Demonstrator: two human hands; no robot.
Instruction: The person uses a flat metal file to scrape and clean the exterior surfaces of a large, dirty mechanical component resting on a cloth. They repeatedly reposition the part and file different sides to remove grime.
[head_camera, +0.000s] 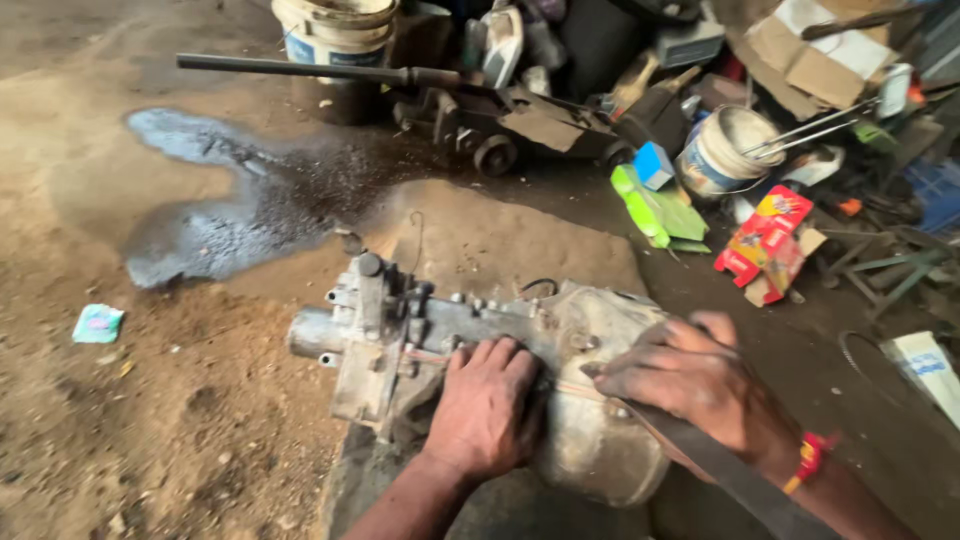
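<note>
Both of my hands rest on the gearbox, a grimy cast-metal housing lying on its side on the dirt floor right below me. My left hand lies flat on its top, fingers close together and curled lightly over the casing, gripping nothing. My right hand presses on the rounded bell end, fingers bent and holding a long flat dark strip that runs back along my wrist; its tip meets the seam of the housing. A red thread band circles that wrist.

The casing is dull grey, greasy and dusty, ribbed and bolted at the narrow end, where a short smooth shaft stub sticks out. Its wide end swells into a smooth dome.

Farther off, a dark wet oil patch spreads over the sandy ground. Beyond it stands a floor jack with a long handle, near white plastic buckets, a green box, a red carton and torn cardboard.
</note>
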